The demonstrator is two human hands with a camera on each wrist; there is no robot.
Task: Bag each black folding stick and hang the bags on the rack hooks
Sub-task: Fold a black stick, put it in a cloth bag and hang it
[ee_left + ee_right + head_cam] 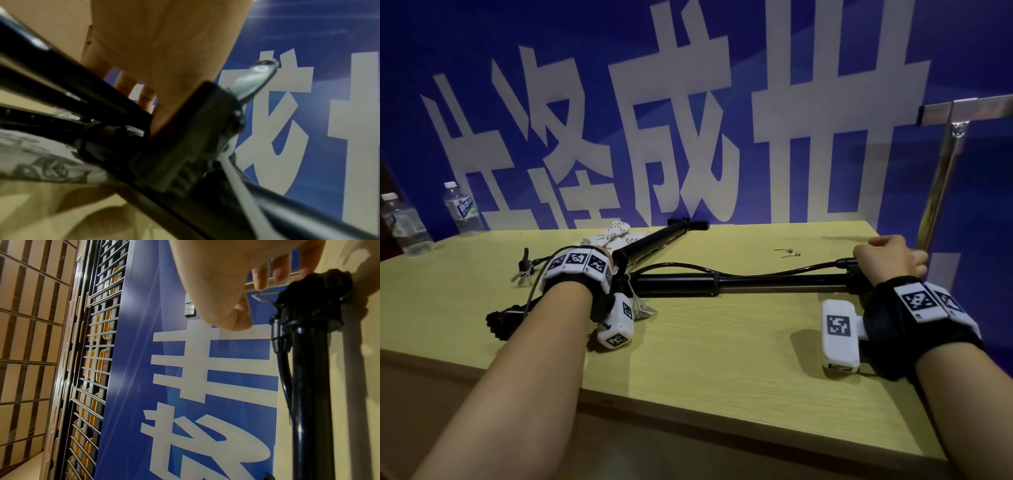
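Two black folding sticks lie on the yellow table point(722, 342). The long stick point(756, 282) runs left to right, with a thin black hose along it. My right hand point(890, 255) curls its fingers over that stick's right end point(314, 288); the thumb point(236, 318) stands off it. The second stick point(654, 240) lies diagonally behind, on a patterned cloth bag point(616, 233). In the head view my left hand is hidden behind the wrist band point(577, 265). The left wrist view shows my left hand point(164, 56) with fingers point(146, 97) wrapped round a black tube point(72, 73) beside a hinge block point(195, 129).
Two water bottles point(464, 209) point(404, 226) stand at the table's back left. Small metal pins point(787, 254) lie right of centre. A metal rack post point(941, 164) rises at the right edge, and a blue banner point(688, 102) backs the table. A wire grid rack point(92, 353) stands beyond.
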